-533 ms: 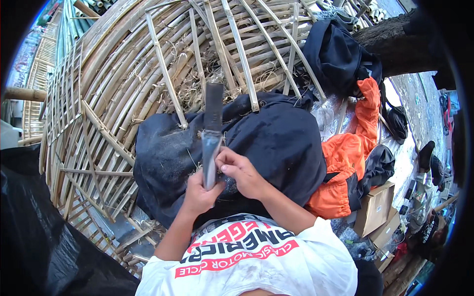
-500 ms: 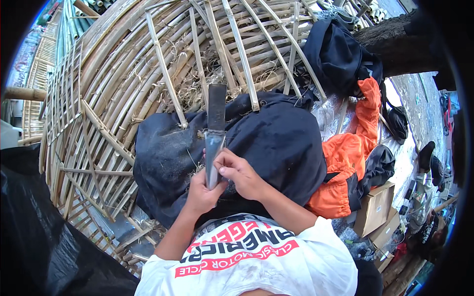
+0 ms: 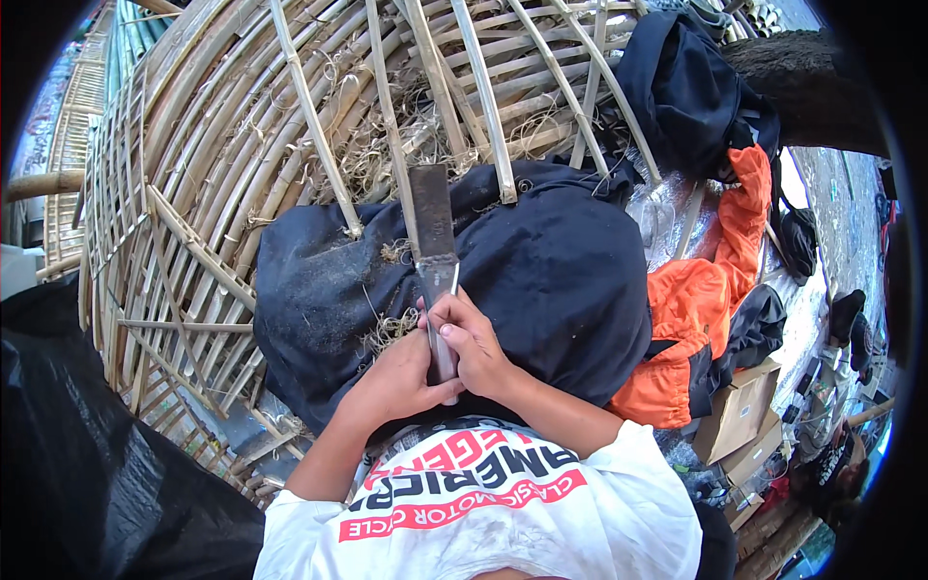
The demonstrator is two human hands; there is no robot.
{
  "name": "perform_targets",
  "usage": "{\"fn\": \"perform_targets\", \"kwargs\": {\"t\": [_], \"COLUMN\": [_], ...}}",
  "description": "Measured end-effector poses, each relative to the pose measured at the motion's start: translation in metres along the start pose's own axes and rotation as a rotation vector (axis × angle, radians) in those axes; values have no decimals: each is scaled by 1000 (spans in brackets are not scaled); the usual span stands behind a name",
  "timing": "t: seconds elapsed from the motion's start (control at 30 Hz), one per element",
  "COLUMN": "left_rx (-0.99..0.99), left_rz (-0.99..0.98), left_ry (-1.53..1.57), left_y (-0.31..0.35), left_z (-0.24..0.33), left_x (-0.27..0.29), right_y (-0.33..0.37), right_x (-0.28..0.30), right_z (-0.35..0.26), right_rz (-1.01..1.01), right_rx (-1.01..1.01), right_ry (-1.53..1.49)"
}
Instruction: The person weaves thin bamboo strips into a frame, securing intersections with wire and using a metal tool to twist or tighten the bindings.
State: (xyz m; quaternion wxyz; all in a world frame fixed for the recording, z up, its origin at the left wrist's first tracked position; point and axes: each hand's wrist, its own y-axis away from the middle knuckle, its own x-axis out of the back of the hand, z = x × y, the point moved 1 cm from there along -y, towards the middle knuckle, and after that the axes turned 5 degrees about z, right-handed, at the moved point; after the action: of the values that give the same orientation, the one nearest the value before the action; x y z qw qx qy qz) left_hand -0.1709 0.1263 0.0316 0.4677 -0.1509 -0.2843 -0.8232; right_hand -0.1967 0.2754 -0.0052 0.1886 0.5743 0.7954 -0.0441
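Note:
A knife (image 3: 435, 217) with a broad, dark, square-ended blade and a silvery handle points away from me above my lap. My left hand (image 3: 398, 379) is closed around the lower part of the handle. Higher up, my right hand (image 3: 470, 338) wraps the same handle, its thumb laid along it. Below the knife, dark trousers (image 3: 551, 280) cover my spread legs, with dust on the left leg. Pale fibrous shavings (image 3: 391, 331) cling to the cloth beside my left hand.
Split bamboo strips (image 3: 416, 106) lean towards my knees from a large curved bamboo frame (image 3: 222, 126). An orange and black garment (image 3: 677, 309) and cardboard boxes (image 3: 737, 416) lie at my right. Black sheeting (image 3: 87, 435) hangs at the left; a dark log (image 3: 812, 87) is far right.
My right hand has closed more fully around the handle. My left hand has shifted, its back now turned up more. The knife has moved slightly right in view and tilts a little left.

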Motion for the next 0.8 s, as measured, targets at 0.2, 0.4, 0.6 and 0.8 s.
{"fn": "perform_targets", "kwargs": {"t": [0.2, 0.4, 0.6, 0.8], "left_rx": [176, 161, 172, 147], "left_rz": [-78, -140, -188, -175], "left_ry": [234, 189, 131, 166], "left_y": [-2, -2, -6, -3], "left_z": [2, -3, 4, -3], "left_x": [0, 1, 21, 45], "right_y": [-1, 1, 1, -1], "right_x": [2, 1, 8, 11], "right_z": [5, 10, 15, 17], "right_rz": [7, 0, 1, 28], "right_rx": [-83, -98, -141, -72], "right_ry": [-44, -38, -69, -14]}}
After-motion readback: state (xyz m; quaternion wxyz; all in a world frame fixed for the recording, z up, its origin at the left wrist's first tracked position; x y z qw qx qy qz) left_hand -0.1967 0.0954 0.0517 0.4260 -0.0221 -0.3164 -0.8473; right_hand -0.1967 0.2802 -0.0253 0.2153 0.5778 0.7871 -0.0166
